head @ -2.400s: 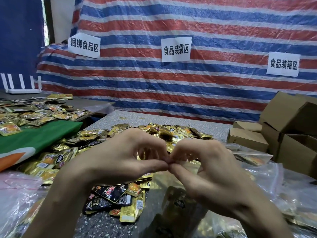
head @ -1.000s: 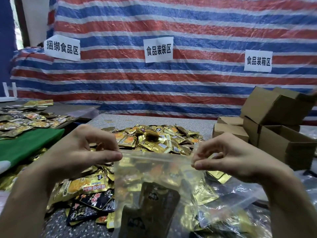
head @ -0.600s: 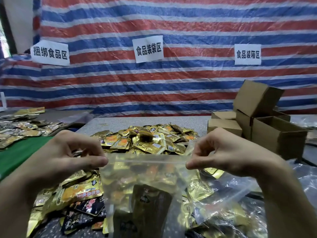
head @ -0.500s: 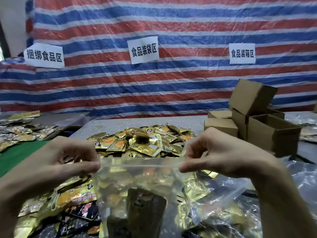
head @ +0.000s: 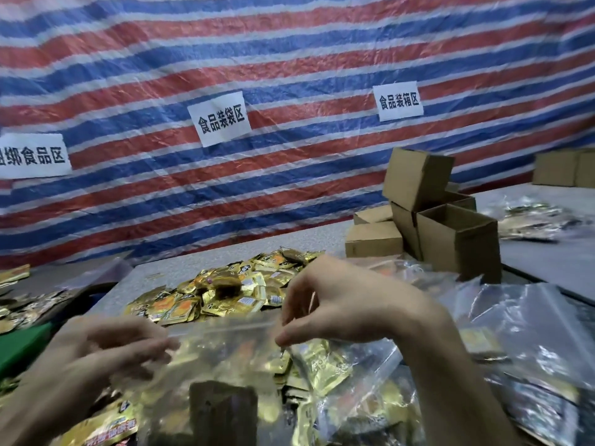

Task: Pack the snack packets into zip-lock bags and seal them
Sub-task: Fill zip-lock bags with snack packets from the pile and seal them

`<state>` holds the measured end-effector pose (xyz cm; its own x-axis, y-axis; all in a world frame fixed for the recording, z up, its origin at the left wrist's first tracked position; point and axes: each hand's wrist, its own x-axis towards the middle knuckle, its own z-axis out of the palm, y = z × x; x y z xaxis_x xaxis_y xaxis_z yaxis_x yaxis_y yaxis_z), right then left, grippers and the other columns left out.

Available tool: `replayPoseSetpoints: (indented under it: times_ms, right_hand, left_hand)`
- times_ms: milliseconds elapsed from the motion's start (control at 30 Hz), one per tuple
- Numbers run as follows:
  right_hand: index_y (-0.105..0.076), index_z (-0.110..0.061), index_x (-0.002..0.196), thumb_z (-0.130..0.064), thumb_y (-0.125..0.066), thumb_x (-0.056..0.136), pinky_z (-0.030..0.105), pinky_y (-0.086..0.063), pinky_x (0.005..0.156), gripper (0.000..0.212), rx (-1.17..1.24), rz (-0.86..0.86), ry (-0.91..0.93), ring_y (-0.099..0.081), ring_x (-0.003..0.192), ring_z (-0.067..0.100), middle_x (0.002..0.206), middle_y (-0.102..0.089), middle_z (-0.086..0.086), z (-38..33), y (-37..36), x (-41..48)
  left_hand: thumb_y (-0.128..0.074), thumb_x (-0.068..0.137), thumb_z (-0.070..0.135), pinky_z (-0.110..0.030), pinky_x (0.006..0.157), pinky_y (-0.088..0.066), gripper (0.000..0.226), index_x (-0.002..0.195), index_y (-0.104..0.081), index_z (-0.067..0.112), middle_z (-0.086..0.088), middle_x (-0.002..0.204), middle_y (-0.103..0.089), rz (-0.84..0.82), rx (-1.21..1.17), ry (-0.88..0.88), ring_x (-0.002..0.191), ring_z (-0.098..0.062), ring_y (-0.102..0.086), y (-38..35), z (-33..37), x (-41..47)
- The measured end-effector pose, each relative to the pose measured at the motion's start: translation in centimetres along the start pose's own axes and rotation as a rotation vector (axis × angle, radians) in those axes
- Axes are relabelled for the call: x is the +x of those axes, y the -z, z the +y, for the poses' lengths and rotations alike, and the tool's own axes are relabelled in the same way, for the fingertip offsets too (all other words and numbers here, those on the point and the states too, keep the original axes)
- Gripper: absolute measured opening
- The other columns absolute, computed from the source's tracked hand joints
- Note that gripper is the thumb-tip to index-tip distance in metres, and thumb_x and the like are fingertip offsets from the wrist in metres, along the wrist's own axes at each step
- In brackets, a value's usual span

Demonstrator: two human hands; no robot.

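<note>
Far left: scattered snack packets (head: 19, 304) beside a green cloth (head: 22, 346), loose and unbagged. Next, the left hand (head: 106, 352), blurred, fingers curled at the left top corner of a clear zip-lock bag (head: 222, 355), apparently pinching it. Bag held up between both hands above the grey surface (head: 154, 275), just in front of the loose heap (head: 231, 291) of gold packets, and already loaded with gold packets plus one dark one. Along the top strip, too much blur to tell whether pressed closed from end to end. Judging by the hands at opposite corners, at or near the end of the sealing step. On the other corner, the right hand (head: 347, 310), thumb and forefinger nipped together on the strip, other fingers lifted clear. Probably left for this bag: a check of the seal, then setting aside. Further right, a slack pile of clear bags (head: 531, 333), some with packets inside, closed or not impossible to say. Behind them, open cardboard boxes (head: 450, 239), seemingly for a later stage. Overall: one bag filled and about sealed, a large heap waiting, so well short of finished.
</note>
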<state>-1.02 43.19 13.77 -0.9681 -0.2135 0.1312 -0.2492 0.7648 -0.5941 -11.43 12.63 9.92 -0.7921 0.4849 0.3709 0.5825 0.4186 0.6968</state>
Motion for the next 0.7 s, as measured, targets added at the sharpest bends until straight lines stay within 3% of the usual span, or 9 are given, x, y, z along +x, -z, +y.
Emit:
replayPoseSetpoints:
  times_ms: [67, 167, 233, 333, 400, 467, 600, 667, 700]
  right_hand:
    - [-0.072, -0.016, 0.096, -0.038, -0.076, 0.085, 0.024, -0.054, 0.064, 0.025, 0.008, 0.025, -0.026, -0.065, 0.075, 0.006, 0.086, -0.070, -0.005, 0.0, 0.1, -0.4]
    - [-0.072, -0.015, 0.096, -0.043, -0.074, 0.085, 0.030, -0.058, 0.066, 0.030, 0.009, -0.007, -0.007, -0.068, 0.079, 0.013, 0.087, -0.072, -0.002, -0.4, 0.3, -0.9]
    - [-0.074, -0.016, 0.094, -0.046, -0.073, 0.086, 0.025, -0.054, 0.061, 0.031, 0.001, -0.085, 0.039, -0.069, 0.079, 0.014, 0.085, -0.074, -0.002, -1.1, 0.2, -1.3]
    - [-0.074, -0.018, 0.094, -0.049, -0.073, 0.086, 0.023, -0.053, 0.059, 0.032, -0.007, -0.173, 0.113, -0.070, 0.078, 0.014, 0.084, -0.074, -0.002, -2.1, 0.1, -1.7]
    - [-0.073, -0.019, 0.095, -0.051, -0.072, 0.086, 0.024, -0.053, 0.059, 0.033, -0.014, -0.165, 0.141, -0.069, 0.076, 0.014, 0.083, -0.072, -0.004, -2.4, -0.1, -1.7]
    - [-0.073, -0.020, 0.095, -0.051, -0.072, 0.086, 0.025, -0.051, 0.059, 0.032, -0.016, -0.147, 0.138, -0.068, 0.073, 0.012, 0.082, -0.072, -0.005, -2.4, -0.2, -1.7]
    - [-0.074, -0.015, 0.094, -0.045, -0.068, 0.091, 0.030, -0.054, 0.064, 0.030, -0.013, -0.110, 0.084, -0.070, 0.078, 0.017, 0.086, -0.075, 0.003, -1.4, 0.4, -1.8]
    - [-0.073, -0.013, 0.095, -0.040, -0.066, 0.093, 0.029, -0.053, 0.063, 0.028, -0.023, -0.084, 0.052, -0.070, 0.079, 0.019, 0.087, -0.075, 0.005, -0.8, 0.8, -2.0]
    - [-0.072, -0.010, 0.095, -0.036, -0.065, 0.094, 0.031, -0.053, 0.063, 0.027, -0.013, -0.081, 0.036, -0.070, 0.078, 0.021, 0.087, -0.075, 0.007, -0.5, 1.0, -2.0]
  left_hand:
    - [-0.080, 0.062, 0.063, -0.032, 0.059, -0.062, 0.053, 0.084, -0.080, 0.014, -0.012, 0.077, -0.075, 0.026, 0.007, 0.049, 0.071, -0.026, -0.074, -0.4, 0.7, 1.0]
    - [-0.074, 0.078, 0.038, -0.039, 0.059, -0.060, 0.020, 0.077, -0.079, 0.019, -0.010, 0.074, -0.074, 0.017, 0.103, 0.073, 0.070, -0.028, -0.073, -0.2, 2.9, 3.5]
    - [-0.069, 0.080, 0.034, -0.033, 0.055, -0.058, 0.015, 0.077, -0.078, 0.022, -0.006, 0.076, -0.075, 0.044, 0.175, 0.051, 0.067, -0.024, -0.073, 0.5, 4.8, 6.1]
    - [-0.071, 0.082, 0.033, -0.023, 0.047, -0.055, 0.015, 0.072, -0.076, 0.024, 0.000, 0.067, -0.073, 0.126, 0.317, -0.056, 0.058, -0.019, -0.071, 0.6, 8.3, 10.6]
    - [-0.072, 0.086, 0.028, -0.030, 0.047, -0.057, 0.019, 0.070, -0.075, 0.019, -0.001, 0.059, -0.070, 0.220, 0.402, -0.144, 0.053, -0.023, -0.069, -0.7, 10.5, 14.0]
    - [-0.070, 0.090, 0.029, -0.033, 0.052, -0.056, 0.021, 0.080, -0.076, 0.013, -0.003, 0.063, -0.070, 0.405, 0.485, -0.220, 0.052, -0.025, -0.066, -2.7, 12.3, 17.5]
    - [-0.056, 0.098, 0.041, -0.035, 0.068, -0.052, 0.035, 0.094, -0.076, 0.012, -0.014, 0.084, -0.075, 0.793, 0.602, -0.282, 0.075, -0.030, -0.069, -8.5, 15.3, 22.5]
    - [-0.053, 0.099, 0.041, -0.033, 0.067, -0.047, 0.035, 0.094, -0.077, 0.017, -0.010, 0.087, -0.076, 0.795, 0.515, -0.348, 0.079, -0.029, -0.071, -12.5, 15.1, 23.1]
    - [-0.054, 0.099, 0.040, -0.033, 0.068, -0.048, 0.032, 0.093, -0.076, 0.018, -0.007, 0.087, -0.076, 0.697, 0.479, -0.393, 0.079, -0.027, -0.071, -14.7, 14.4, 22.6]
